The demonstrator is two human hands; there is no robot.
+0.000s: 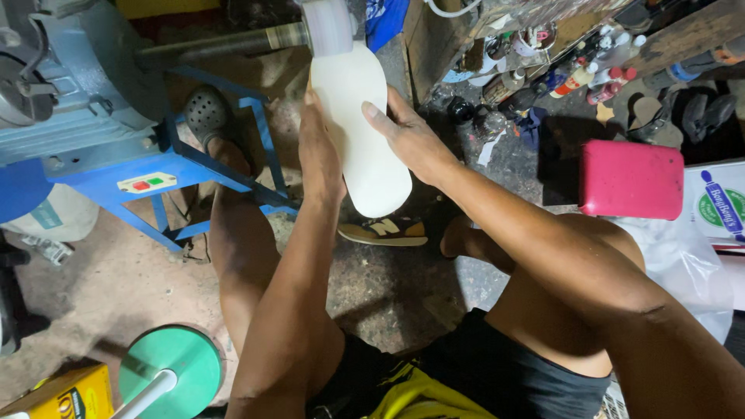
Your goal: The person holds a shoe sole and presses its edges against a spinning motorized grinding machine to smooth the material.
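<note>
Both hands gripped a white sole [363, 136]: the left hand [320, 151] was closed round its left edge, the right hand [407, 140] round its right, pressing its top end against the buffing wheel [330, 27]. The grinding step seemed under way, calling for steady pressure and slow turning. The red tub [630, 180] was closed, its contents hidden.

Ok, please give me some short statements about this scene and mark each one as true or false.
1. Both hands, left hand and right hand, hold the white oblong piece. True.
2. The piece's top end meets the wheel on the machine's shaft. True.
3. The box at right is green. False: it is pink-red.
4. The machine's frame is yellow. False: it is blue.
5. A shoe lies below the piece. True.
</note>
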